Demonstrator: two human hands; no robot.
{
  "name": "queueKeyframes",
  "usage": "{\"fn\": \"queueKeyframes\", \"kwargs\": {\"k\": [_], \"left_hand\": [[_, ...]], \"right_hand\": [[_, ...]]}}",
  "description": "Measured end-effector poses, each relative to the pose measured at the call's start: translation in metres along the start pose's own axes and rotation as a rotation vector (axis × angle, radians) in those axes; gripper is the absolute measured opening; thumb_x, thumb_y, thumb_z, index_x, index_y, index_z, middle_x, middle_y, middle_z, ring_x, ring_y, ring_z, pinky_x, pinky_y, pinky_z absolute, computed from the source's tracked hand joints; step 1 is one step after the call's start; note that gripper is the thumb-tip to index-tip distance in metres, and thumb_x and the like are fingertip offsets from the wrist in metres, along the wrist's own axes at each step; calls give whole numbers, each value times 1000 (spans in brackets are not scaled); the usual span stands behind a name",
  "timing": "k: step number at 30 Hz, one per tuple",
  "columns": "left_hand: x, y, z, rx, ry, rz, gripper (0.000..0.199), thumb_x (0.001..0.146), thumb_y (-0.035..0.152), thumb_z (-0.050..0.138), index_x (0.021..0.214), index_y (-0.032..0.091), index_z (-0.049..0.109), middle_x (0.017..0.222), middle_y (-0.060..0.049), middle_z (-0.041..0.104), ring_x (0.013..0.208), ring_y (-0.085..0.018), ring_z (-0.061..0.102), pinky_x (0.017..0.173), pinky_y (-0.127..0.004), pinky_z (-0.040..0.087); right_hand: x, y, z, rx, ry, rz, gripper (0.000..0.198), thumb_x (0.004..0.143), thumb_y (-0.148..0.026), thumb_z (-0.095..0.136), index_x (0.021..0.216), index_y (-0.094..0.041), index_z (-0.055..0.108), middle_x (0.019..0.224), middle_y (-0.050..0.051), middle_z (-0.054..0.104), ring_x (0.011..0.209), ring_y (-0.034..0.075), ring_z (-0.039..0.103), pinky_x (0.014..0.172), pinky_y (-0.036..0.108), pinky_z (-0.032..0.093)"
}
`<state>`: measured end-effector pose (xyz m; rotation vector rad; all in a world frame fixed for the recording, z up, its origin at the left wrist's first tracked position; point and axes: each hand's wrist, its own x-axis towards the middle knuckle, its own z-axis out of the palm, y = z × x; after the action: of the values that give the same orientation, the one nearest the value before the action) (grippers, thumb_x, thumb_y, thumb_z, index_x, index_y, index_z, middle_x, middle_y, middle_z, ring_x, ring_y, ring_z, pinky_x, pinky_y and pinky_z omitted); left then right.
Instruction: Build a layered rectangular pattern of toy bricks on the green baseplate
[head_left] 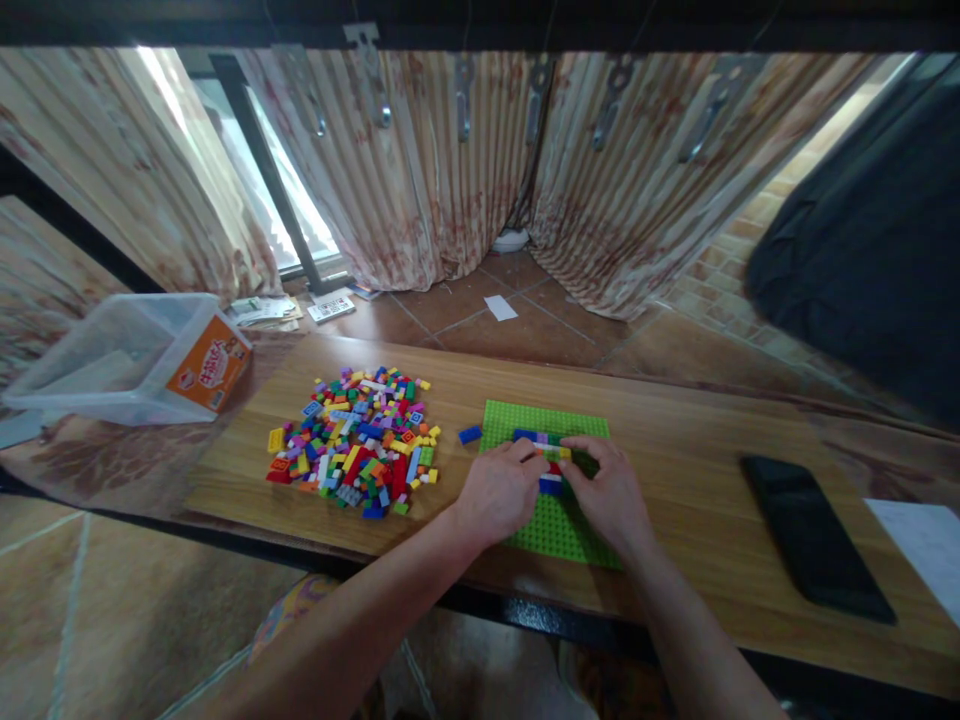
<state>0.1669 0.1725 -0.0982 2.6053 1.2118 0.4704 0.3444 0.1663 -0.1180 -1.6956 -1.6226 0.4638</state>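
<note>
Joined bricks [551, 488] in blue, white, red, yellow and other colors sit on a green studded baseplate [577, 535], directly under and between the fingertips of both hands. The left hand [501, 490] has its fingers bent and close together over the bricks' left side; its tips are partly hidden, so I cannot tell whether they pinch anything. The right hand [609, 490] curls in opposite, forefinger and thumb apart around a yellow brick [565, 454] at the right end; whether they grip it, I cannot tell. Just left of the left fingers, beyond the baseplate's edge, lies a loose blue brick [470, 435]. Farther left spreads a mixed brick pile [367, 440]. Well to the right of the right fingers rests a black phone-like slab [817, 540]. Far beyond the fingers hang patterned curtains [390, 200].
</note>
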Motion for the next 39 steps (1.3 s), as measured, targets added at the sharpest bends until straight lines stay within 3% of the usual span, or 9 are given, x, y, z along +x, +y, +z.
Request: {"fn": "queueKeyframes", "kwargs": {"k": [6,10,13,19,26,31,39], "left_hand": [[0,-11,-1,-212,164,-26,23,95,17,43,99,19,65,96,-4,65,88,-15,63,77,-27,52],[4,-25,-9,-266,334,-141,22,94,17,45,100,18,66,96,-5,66,89,-16,63,80,-28,52],[7,-37,-16,-236,388,-260,21,90,15,50,103,17,66,97,-6,66,90,-18,63,82,-30,52],[8,-46,-17,-117,261,-380,23,86,15,54,106,16,65,101,-8,66,97,-22,61,90,-37,52],[5,-40,-11,-18,173,-349,21,87,18,54,105,17,64,106,-8,64,102,-23,58,94,-38,50],[4,-37,-11,3,132,-322,20,87,19,54,104,16,64,106,-9,62,104,-23,57,96,-38,49],[4,-34,-9,66,126,-262,20,90,21,51,103,15,64,109,-11,61,105,-25,55,97,-40,47]], "right_hand": [[3,6,-6,82,-20,123,34,80,-39,56,103,-18,70,107,10,72,103,26,62,98,47,44],[5,7,-7,162,-5,193,34,81,-39,55,102,-18,70,106,11,73,99,25,65,96,44,46],[5,5,-9,113,26,198,36,81,-42,55,103,-18,70,105,11,73,98,26,65,92,45,48],[2,-2,-10,-98,141,-6,37,85,-44,53,104,-18,69,104,13,71,100,29,61,92,49,46],[-4,-11,6,-176,16,-261,41,89,-47,53,117,-19,63,122,15,64,116,30,55,100,51,42],[-13,-17,20,-296,-86,-296,48,92,-47,50,129,-18,57,135,16,56,128,32,47,103,53,38],[-15,-23,23,-372,-82,-286,46,94,-43,47,129,-16,57,134,16,57,128,33,45,101,52,39]]}}
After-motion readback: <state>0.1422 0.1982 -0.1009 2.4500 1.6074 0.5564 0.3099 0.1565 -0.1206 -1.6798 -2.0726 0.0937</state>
